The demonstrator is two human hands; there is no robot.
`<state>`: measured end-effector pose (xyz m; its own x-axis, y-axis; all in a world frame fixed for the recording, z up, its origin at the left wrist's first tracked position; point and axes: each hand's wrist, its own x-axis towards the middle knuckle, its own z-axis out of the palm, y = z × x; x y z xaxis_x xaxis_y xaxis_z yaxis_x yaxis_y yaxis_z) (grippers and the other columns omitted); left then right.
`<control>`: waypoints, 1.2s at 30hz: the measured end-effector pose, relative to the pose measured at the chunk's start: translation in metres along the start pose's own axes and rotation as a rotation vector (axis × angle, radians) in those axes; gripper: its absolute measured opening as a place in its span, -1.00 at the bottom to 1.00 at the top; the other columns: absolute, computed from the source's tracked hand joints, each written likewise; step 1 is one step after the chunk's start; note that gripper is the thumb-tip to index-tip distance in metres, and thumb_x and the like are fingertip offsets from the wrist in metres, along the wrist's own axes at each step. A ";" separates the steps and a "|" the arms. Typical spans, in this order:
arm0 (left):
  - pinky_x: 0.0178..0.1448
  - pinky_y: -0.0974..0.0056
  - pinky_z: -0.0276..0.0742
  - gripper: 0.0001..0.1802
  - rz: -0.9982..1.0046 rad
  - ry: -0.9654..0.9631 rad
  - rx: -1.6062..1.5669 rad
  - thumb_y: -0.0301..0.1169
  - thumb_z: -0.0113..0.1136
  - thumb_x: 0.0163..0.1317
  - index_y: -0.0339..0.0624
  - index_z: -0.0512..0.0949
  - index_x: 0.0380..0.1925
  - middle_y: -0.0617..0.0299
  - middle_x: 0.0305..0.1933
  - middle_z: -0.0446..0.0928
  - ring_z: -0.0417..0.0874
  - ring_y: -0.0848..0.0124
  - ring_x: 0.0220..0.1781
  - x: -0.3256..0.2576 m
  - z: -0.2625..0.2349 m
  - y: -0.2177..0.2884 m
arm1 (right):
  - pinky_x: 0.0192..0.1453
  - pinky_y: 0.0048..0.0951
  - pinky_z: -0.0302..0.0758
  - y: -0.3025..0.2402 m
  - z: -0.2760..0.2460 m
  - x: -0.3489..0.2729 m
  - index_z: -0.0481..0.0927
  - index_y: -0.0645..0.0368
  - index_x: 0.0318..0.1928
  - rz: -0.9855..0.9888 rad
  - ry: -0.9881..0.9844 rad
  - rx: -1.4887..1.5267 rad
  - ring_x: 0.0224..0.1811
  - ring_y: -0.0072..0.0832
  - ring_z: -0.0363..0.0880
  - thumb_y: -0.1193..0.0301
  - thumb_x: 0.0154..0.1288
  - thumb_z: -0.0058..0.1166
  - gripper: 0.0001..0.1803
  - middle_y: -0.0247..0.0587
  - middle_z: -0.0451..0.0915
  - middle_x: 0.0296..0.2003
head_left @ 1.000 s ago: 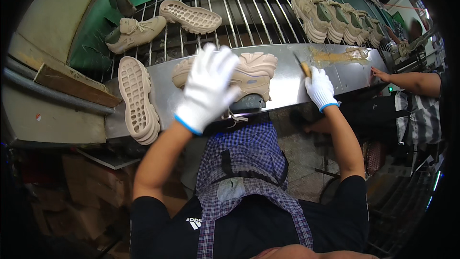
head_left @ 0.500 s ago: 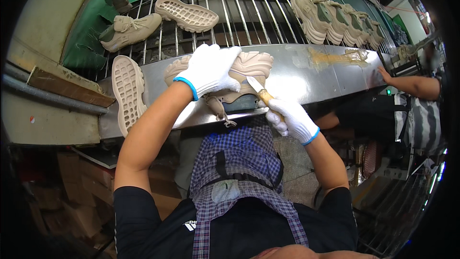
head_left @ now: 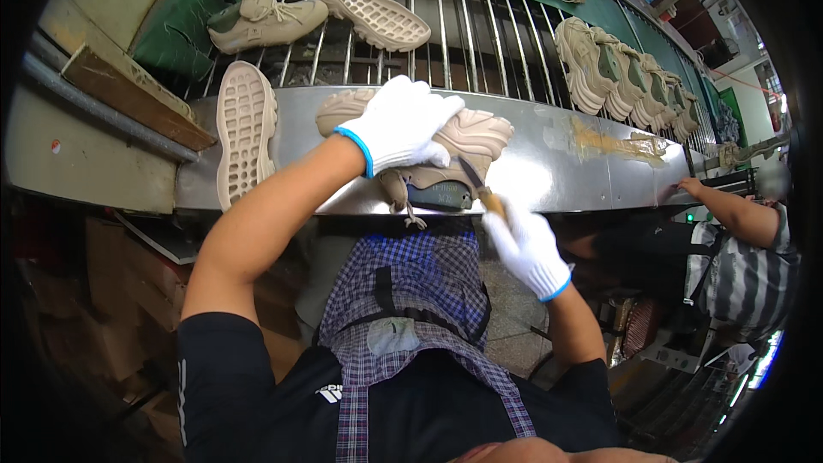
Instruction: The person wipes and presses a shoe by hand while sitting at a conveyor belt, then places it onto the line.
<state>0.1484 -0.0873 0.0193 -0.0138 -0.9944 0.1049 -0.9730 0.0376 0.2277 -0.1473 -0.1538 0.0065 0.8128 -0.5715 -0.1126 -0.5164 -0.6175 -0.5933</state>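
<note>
A beige chunky-soled shoe [head_left: 476,135] lies on its side on the metal ledge, its sole facing away from me and its laces hanging over the near edge. My left hand [head_left: 403,124], in a white knit glove with blue cuff, is clamped over the middle of the shoe and hides that part. In my right hand [head_left: 525,249], gloved the same way, is a knife [head_left: 490,201] with a wooden handle. Its short blade looks dark and points up-left, with the tip at the shoe's upper below the sole edge. Whether it touches is unclear.
A loose beige sole [head_left: 245,133] lies on the metal ledge [head_left: 566,176] at left. Beyond, on metal rollers, are another sole [head_left: 375,13], a single shoe [head_left: 267,21] and a row of shoes [head_left: 587,64] at right. Another person's arm [head_left: 729,206] reaches the ledge's far right.
The whole view has shifted. My right hand has drawn slightly toward me, and the knife's blade has turned from bright to dark. My left hand keeps its hold on the shoe.
</note>
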 end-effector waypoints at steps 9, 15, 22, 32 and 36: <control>0.53 -0.07 0.44 -0.11 0.016 0.087 -0.028 0.04 0.56 0.06 -0.08 0.57 0.38 -0.10 0.30 0.64 0.59 -0.04 0.41 -0.016 -0.008 -0.009 | -0.16 0.08 0.66 -0.013 -0.004 0.074 0.57 0.14 -0.03 -0.174 -0.117 -0.558 -0.24 0.07 0.78 0.09 0.59 0.16 -0.65 0.15 0.74 -0.29; 0.49 0.07 0.55 -0.55 -0.607 0.976 -0.763 -0.19 0.37 0.48 -0.21 0.70 0.23 -0.06 0.31 0.68 0.69 0.08 0.34 -0.070 0.040 -0.055 | -0.05 0.08 0.70 0.122 -0.009 0.085 0.62 0.08 0.21 0.143 0.228 -0.459 -0.18 0.09 0.80 -0.01 0.55 0.17 -0.52 0.14 0.77 -0.11; 0.36 0.22 0.55 -0.45 -0.764 1.182 -1.097 -0.03 0.07 0.70 -0.34 0.70 0.18 0.06 0.11 0.76 0.72 0.29 0.20 -0.060 0.105 -0.087 | 0.39 -0.03 0.57 0.052 0.020 0.134 0.62 0.13 0.26 -0.015 0.405 0.137 0.29 0.14 0.66 -0.10 0.54 0.18 -0.40 0.20 0.70 0.20; 0.28 -0.08 0.57 -0.22 -0.752 0.130 -0.456 0.32 -0.08 0.56 -0.21 0.78 -0.13 -0.21 -0.03 0.76 0.74 -0.19 0.13 -0.060 0.022 0.014 | 0.40 -0.08 0.60 -0.016 0.066 -0.066 0.37 0.16 0.51 0.162 -0.391 0.434 0.31 0.20 0.69 -0.02 0.65 0.02 -0.33 0.39 0.68 0.19; 0.09 0.02 0.61 -0.30 -0.725 0.208 -0.539 0.27 0.05 0.54 -0.20 0.77 -0.22 -0.13 -0.24 0.76 0.77 -0.16 -0.08 -0.067 0.036 0.024 | 0.32 0.00 0.64 -0.025 0.086 -0.072 0.34 0.17 0.51 0.202 -0.354 0.637 0.22 0.20 0.75 -0.06 0.67 -0.03 -0.31 0.39 0.71 0.15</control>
<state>0.1182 -0.0232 -0.0170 0.6487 -0.7569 -0.0792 -0.4880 -0.4936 0.7199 -0.1694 -0.0512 -0.0392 0.8123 -0.3663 -0.4538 -0.4964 -0.0258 -0.8677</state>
